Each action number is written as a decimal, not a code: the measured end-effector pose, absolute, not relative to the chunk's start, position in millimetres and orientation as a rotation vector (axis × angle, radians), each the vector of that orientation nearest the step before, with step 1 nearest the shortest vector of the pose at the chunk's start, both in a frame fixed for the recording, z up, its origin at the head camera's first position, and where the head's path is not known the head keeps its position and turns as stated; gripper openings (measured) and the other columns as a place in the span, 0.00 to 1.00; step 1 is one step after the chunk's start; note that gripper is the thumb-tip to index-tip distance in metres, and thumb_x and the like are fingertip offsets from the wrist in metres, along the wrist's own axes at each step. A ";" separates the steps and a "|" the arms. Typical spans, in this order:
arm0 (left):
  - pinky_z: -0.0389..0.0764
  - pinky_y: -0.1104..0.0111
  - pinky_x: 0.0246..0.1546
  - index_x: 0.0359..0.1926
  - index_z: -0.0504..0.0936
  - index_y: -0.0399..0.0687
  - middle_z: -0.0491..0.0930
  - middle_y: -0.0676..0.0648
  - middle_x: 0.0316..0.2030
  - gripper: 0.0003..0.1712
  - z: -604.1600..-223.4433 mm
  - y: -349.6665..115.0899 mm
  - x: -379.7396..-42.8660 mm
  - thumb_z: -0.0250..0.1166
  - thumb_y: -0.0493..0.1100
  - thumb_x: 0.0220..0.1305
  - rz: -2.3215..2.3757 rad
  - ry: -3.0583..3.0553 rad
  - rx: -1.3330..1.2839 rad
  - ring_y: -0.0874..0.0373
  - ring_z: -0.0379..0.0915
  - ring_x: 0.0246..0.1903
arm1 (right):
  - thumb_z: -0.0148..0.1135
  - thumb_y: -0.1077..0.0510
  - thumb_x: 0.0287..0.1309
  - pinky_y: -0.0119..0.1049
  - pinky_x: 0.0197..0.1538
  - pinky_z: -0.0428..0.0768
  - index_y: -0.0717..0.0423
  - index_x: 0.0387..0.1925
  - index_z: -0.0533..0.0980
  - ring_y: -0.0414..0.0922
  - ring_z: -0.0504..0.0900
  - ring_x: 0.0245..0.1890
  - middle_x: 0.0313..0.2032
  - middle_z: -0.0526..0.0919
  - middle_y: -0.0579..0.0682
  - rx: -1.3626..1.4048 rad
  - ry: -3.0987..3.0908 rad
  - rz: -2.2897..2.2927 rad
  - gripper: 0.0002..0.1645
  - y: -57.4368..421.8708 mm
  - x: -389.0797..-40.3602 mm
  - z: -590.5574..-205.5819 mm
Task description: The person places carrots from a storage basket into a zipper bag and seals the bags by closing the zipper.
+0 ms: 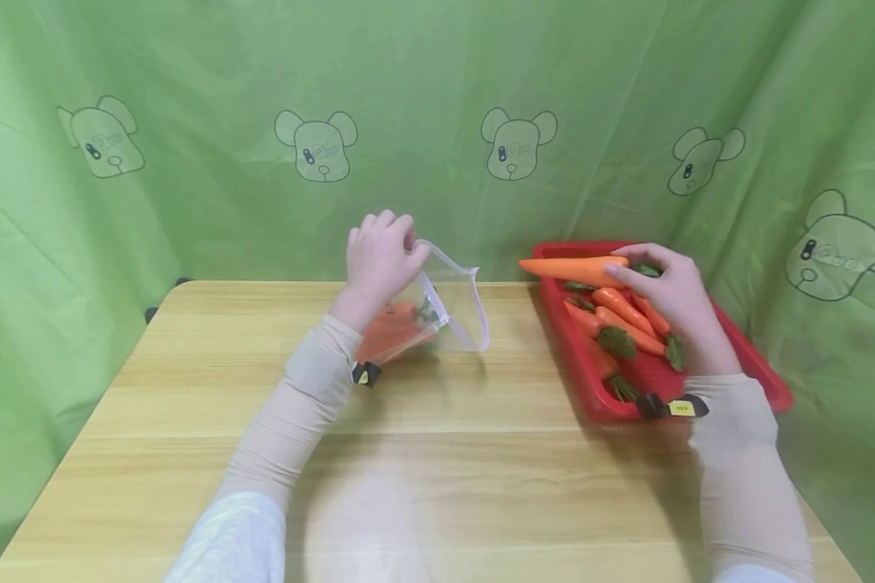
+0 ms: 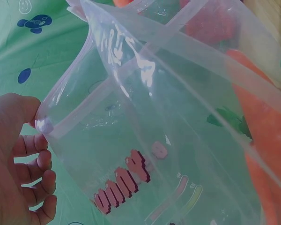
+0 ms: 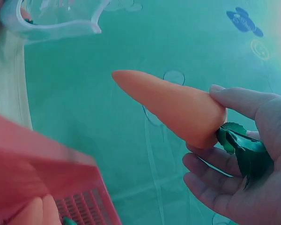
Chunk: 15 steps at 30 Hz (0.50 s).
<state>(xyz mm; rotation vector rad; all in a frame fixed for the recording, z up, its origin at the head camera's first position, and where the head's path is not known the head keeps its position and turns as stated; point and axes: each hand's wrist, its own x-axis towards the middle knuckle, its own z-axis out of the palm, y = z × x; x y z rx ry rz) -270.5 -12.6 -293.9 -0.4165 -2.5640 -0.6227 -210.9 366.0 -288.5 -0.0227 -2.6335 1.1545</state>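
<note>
My left hand (image 1: 382, 263) pinches the rim of a clear plastic zip bag (image 2: 131, 112) between thumb and index finger, and the bag's mouth gapes toward the right. Inside the bag lie orange carrots (image 2: 257, 98) with green leaves; pink lettering is printed on its side. Over on the right, my right hand (image 1: 667, 287) holds a carrot (image 3: 173, 103) by its thick end, thumb on one side and fingers below. Its green leaf top (image 3: 246, 145) lies toward the palm, and the tip points left toward the bag. This carrot is above the far left rim of a red basket (image 1: 605, 410).
Several more carrots (image 1: 630, 320) with green tops lie in the basket. Basket and bag are on a light wooden table (image 1: 408, 453). A green curtain (image 1: 423, 65) printed with bear heads hangs behind the table and along both sides.
</note>
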 end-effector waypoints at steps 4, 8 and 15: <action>0.67 0.62 0.40 0.29 0.72 0.52 0.73 0.51 0.32 0.10 -293.7 -12.5 -270.5 0.58 0.51 0.60 -0.622 -2.557 -0.421 0.54 0.65 0.37 | 0.66 0.41 0.56 0.20 0.39 0.69 0.51 0.53 0.77 0.29 0.71 0.41 0.37 0.76 0.21 0.021 -2.631 1.174 0.27 355.8 -209.5 -287.9; 0.67 0.62 0.40 0.29 0.72 0.52 0.73 0.51 0.32 0.10 -293.6 -12.4 -270.2 0.59 0.51 0.60 -0.624 -2.561 -0.422 0.54 0.65 0.37 | 0.65 0.41 0.57 0.21 0.39 0.71 0.51 0.54 0.77 0.31 0.72 0.40 0.38 0.78 0.24 0.060 -2.648 1.205 0.27 343.6 -207.4 -287.3; 0.66 0.62 0.40 0.29 0.72 0.52 0.72 0.52 0.32 0.09 -294.2 -11.8 -270.3 0.58 0.51 0.60 -0.633 -2.566 -0.421 0.53 0.65 0.37 | 0.67 0.44 0.57 0.24 0.38 0.75 0.51 0.54 0.77 0.35 0.75 0.38 0.39 0.79 0.29 0.156 -2.665 1.269 0.26 322.8 -205.8 -288.4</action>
